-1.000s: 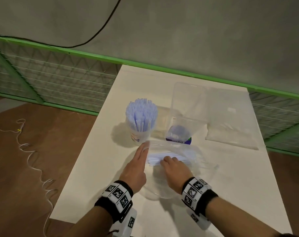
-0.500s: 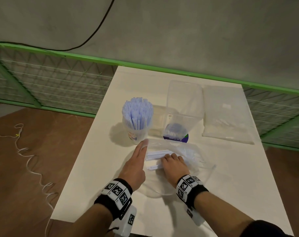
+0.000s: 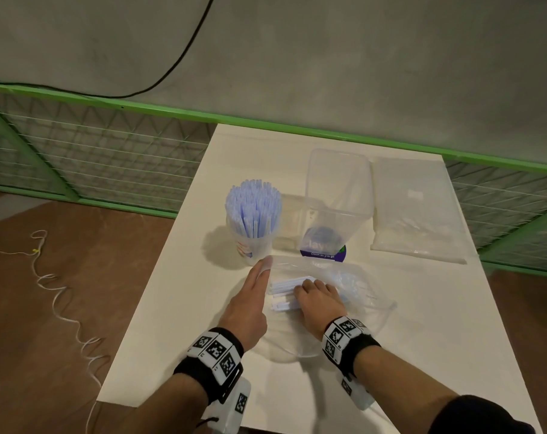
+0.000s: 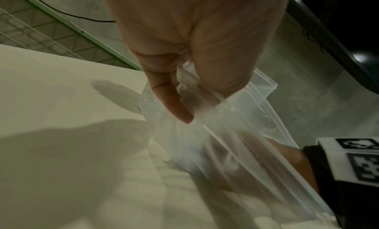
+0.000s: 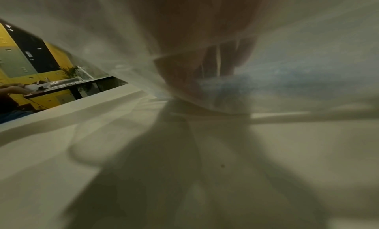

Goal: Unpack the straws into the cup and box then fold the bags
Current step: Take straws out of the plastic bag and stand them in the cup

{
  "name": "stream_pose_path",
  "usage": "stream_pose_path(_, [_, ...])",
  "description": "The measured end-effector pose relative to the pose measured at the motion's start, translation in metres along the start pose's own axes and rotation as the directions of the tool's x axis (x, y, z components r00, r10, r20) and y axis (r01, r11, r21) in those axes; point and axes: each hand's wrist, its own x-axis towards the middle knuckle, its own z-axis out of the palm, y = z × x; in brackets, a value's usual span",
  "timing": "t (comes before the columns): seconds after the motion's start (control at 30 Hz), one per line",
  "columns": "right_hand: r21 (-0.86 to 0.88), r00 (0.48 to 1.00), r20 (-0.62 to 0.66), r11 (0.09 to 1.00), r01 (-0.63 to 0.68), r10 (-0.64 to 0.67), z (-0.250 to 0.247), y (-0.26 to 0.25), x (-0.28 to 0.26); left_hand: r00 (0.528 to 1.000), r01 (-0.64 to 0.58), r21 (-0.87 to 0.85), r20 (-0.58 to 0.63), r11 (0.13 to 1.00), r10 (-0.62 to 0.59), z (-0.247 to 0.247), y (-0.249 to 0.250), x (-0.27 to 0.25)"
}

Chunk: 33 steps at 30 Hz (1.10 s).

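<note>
A clear plastic bag (image 3: pixel 360 296) lies on the white table (image 3: pixel 438 355) in front of me, with paper-wrapped straws (image 3: pixel 286 285) inside. My left hand (image 3: pixel 259 277) pinches the bag's mouth edge (image 4: pixel 207 93) between thumb and fingers. My right hand (image 3: pixel 306 291) is inside the bag, fingers curled over the straws; in the right wrist view it shows only dimly through plastic. Behind stand a cup (image 3: pixel 253 242) full of blue straws and a clear box (image 3: pixel 338 189), open on top.
A second clear bag (image 3: pixel 413 214) with white straws lies at the back right. A round blue-labelled item (image 3: pixel 324 247) shows at the box's base. A green mesh fence (image 3: pixel 94 158) runs behind the table. A white cord (image 3: pixel 62 296) lies on the floor at left.
My right hand has drawn the straws a little leftward toward the bag's mouth, so their ends stick out further past the knuckles. The left hand keeps its hold in place.
</note>
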Motion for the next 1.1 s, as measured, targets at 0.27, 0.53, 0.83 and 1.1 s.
stream_pose_path(0.27, [-0.007, 0.998, 0.045, 0.999, 0.033, -0.033, -0.001, 0.003, 0.002, 1.000, 0.007, 0.019, -0.010, 1.000, -0.007, -0.003, 0.004, -0.001])
stream_pose_path(0.53, [-0.169, 0.982, 0.072, 0.968, 0.187, -0.177, -0.001, 0.001, -0.006, 1.000, -0.026, 0.039, -0.016, 0.999, 0.027, -0.002, 0.005, 0.000])
stream_pose_path(0.83, [0.325, 0.996, -0.012, 0.942, 0.088, -0.089, -0.021, 0.004, -0.017, 0.999, -0.017, 0.025, -0.035, 1.000, 0.018, -0.005, -0.001, 0.000])
stream_pose_path(1.1, [0.934, 0.920, -0.147, 0.357, 0.009, 0.363, -0.060, -0.006, -0.044, 0.998, -0.010, -0.001, -0.067, 1.000, 0.010, -0.013, -0.007, 0.002])
